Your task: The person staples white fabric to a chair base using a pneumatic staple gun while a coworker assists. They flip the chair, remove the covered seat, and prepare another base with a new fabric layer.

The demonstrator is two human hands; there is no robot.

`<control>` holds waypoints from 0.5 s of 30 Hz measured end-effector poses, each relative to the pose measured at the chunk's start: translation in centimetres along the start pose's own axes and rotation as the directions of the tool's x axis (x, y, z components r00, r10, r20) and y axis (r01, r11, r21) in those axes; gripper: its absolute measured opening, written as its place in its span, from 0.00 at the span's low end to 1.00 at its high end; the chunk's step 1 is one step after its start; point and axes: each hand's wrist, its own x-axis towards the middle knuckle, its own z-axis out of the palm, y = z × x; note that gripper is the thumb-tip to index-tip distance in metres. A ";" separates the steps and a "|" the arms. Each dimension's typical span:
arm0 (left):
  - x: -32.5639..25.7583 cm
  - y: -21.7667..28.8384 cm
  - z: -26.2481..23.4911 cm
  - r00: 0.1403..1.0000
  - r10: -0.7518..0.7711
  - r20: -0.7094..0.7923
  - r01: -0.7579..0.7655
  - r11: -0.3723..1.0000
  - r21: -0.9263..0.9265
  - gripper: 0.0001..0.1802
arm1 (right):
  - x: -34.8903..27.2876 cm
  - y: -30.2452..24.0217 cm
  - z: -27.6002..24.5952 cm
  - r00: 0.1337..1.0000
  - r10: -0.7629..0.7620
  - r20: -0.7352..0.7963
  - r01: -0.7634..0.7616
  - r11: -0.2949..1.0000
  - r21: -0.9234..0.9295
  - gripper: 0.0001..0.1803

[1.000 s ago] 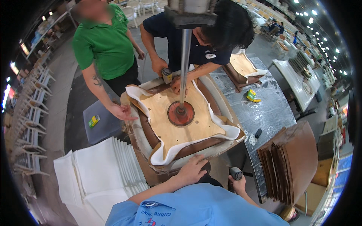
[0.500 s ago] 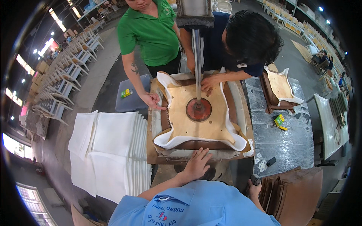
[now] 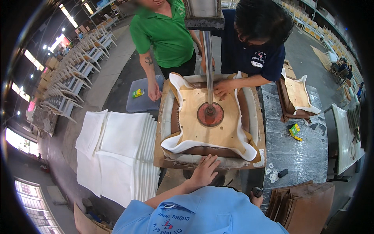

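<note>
Access left of the square pale-plywood panel [image 3: 191, 130] beneath the round red metal disc [image 3: 202, 117] seems eased by a green-sleeved co-worker's withdrawn hand [image 3: 155, 93], left hand [image 3: 203, 172] spread nearer, dark handheld tool [image 3: 257, 191] gripped by right hand [image 3: 256, 201].

Pale chairs [image 3: 81, 65] (wooden, perhaps)

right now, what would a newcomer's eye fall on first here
Probably the upright metal rod at upper centre, its round red plate against a pale wooden panel with white padding around its edges. Next might come the stack of white sheets at left and the brown sheets at lower right. The person's left hand lies at the grey border's near edge.
</note>
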 end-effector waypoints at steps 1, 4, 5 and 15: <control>0.0 -0.1 0.0 1.000 0.003 -0.004 -0.003 1.000 -0.001 0.35 | -0.1 0.0 0.0 1.000 -0.003 0.003 0.003 1.000 -0.025 0.30; 0.1 -0.1 -0.1 1.000 0.012 -0.016 -0.012 1.000 -0.010 0.35 | 0.0 0.3 -0.3 1.000 0.011 -0.013 -0.011 1.000 0.001 0.30; 0.2 -0.1 -0.1 1.000 0.009 -0.018 -0.009 1.000 -0.013 0.34 | 0.0 0.5 -0.4 1.000 0.021 -0.022 -0.020 0.999 0.028 0.30; 0.1 1.0 0.5 0.994 -0.008 -0.106 0.009 1.000 0.009 0.31 | 0.8 2.6 -1.5 0.987 0.127 -0.096 -0.122 0.991 0.059 0.33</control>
